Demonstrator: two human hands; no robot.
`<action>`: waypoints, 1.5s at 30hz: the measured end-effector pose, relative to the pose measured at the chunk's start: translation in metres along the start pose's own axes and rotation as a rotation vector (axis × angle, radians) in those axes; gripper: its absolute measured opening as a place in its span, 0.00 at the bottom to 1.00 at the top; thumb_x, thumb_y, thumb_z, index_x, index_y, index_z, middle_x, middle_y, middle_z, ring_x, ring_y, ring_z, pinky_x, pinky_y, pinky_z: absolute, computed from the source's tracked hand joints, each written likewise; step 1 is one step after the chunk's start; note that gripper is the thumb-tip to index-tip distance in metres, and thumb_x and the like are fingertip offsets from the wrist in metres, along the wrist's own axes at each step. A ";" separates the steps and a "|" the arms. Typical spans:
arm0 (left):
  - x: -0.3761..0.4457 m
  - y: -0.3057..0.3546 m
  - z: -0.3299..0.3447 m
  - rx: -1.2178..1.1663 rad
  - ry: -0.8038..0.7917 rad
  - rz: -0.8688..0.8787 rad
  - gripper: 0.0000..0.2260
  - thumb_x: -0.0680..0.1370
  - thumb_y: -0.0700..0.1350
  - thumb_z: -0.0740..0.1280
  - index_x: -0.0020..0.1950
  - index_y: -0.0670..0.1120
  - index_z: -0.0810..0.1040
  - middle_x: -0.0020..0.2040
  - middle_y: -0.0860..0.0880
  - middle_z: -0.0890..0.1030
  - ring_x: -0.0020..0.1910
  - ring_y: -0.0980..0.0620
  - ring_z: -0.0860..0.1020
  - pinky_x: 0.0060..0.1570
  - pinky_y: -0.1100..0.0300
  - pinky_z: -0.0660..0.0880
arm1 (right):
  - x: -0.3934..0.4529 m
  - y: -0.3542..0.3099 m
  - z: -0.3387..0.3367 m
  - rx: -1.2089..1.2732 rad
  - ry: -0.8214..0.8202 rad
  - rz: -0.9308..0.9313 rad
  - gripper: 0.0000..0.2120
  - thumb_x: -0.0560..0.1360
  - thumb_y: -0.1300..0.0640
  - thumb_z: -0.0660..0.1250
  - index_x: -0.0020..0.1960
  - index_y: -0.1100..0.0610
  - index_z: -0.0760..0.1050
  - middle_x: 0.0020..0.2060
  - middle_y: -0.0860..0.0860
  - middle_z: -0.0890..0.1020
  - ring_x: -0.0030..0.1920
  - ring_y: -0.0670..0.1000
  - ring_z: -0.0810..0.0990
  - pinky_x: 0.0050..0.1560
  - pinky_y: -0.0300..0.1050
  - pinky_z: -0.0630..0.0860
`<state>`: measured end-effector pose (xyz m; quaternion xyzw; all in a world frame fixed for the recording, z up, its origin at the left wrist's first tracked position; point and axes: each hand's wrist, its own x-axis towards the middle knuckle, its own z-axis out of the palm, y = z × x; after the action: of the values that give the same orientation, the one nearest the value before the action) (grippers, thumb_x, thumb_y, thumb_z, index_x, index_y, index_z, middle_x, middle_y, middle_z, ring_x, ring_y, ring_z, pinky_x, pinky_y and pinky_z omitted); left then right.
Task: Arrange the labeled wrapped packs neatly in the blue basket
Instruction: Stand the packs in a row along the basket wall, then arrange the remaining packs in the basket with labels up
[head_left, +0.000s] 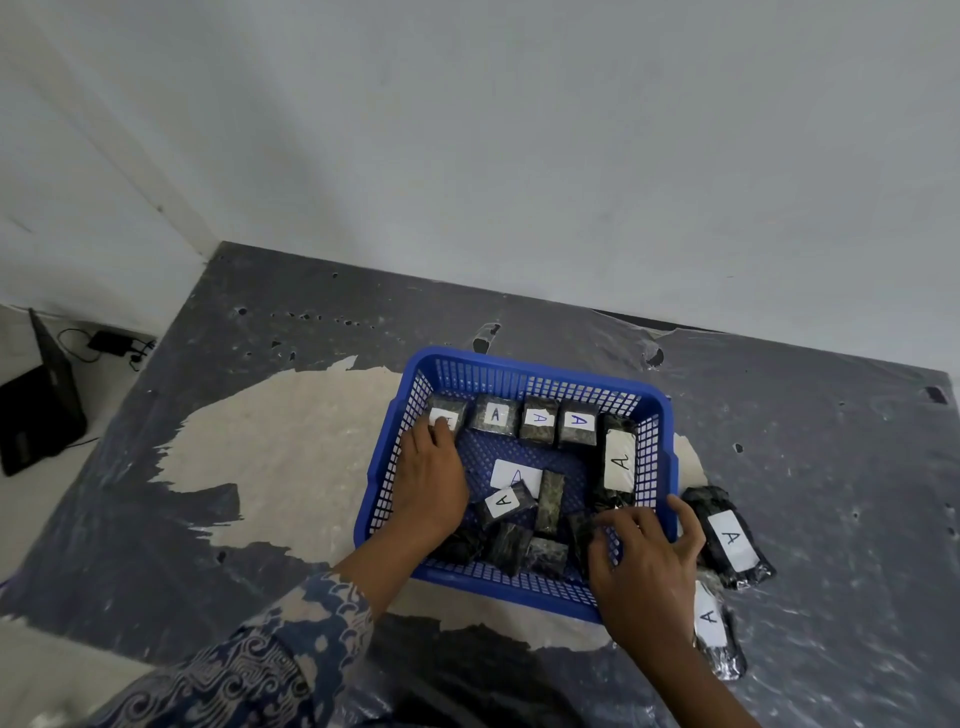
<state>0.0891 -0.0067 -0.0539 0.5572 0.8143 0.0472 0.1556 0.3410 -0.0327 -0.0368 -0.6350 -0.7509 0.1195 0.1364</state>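
Observation:
The blue basket (524, 366) sits on the table. Several dark wrapped packs with white "A" labels stand in a row along its far wall (496, 414). One long pack (619, 460) lies against the right wall. More packs lie jumbled in the middle (505, 501) and near the front (511, 545), some label-down. My left hand (431, 483) is inside the basket, fingertips on the leftmost pack (451, 410) of the row. My right hand (644, 564) covers the near right corner, fingers curled on a dark pack (579, 527), thumb over the rim.
Two more labeled packs lie on the table right of the basket, one (730, 538) beside the rim and one (712, 626) closer to me. The table cover (260, 467) is torn. A wall stands behind the table. A laptop (36, 410) sits on the floor at left.

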 end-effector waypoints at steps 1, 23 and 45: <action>0.001 -0.001 0.001 -0.008 -0.020 -0.002 0.34 0.76 0.40 0.70 0.77 0.40 0.58 0.77 0.38 0.59 0.73 0.41 0.63 0.73 0.51 0.63 | 0.000 0.000 0.000 -0.002 -0.003 0.000 0.06 0.72 0.52 0.66 0.46 0.51 0.81 0.45 0.48 0.84 0.68 0.63 0.72 0.76 0.52 0.52; 0.026 0.001 -0.031 -0.024 0.017 0.100 0.19 0.81 0.37 0.60 0.72 0.45 0.67 0.67 0.42 0.72 0.59 0.40 0.77 0.53 0.44 0.78 | 0.001 0.001 -0.001 -0.015 -0.019 -0.010 0.05 0.73 0.52 0.67 0.47 0.49 0.81 0.44 0.45 0.83 0.67 0.59 0.72 0.76 0.57 0.55; 0.016 -0.152 -0.003 -0.123 -0.031 0.037 0.24 0.83 0.52 0.59 0.77 0.43 0.64 0.80 0.42 0.61 0.79 0.40 0.58 0.77 0.46 0.57 | 0.003 -0.060 -0.015 -0.036 0.003 0.030 0.04 0.74 0.54 0.72 0.48 0.47 0.82 0.47 0.46 0.79 0.53 0.53 0.76 0.52 0.53 0.68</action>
<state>-0.0526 -0.0487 -0.0921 0.5623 0.7968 0.0913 0.2014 0.2906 -0.0397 -0.0014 -0.6487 -0.7432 0.1069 0.1241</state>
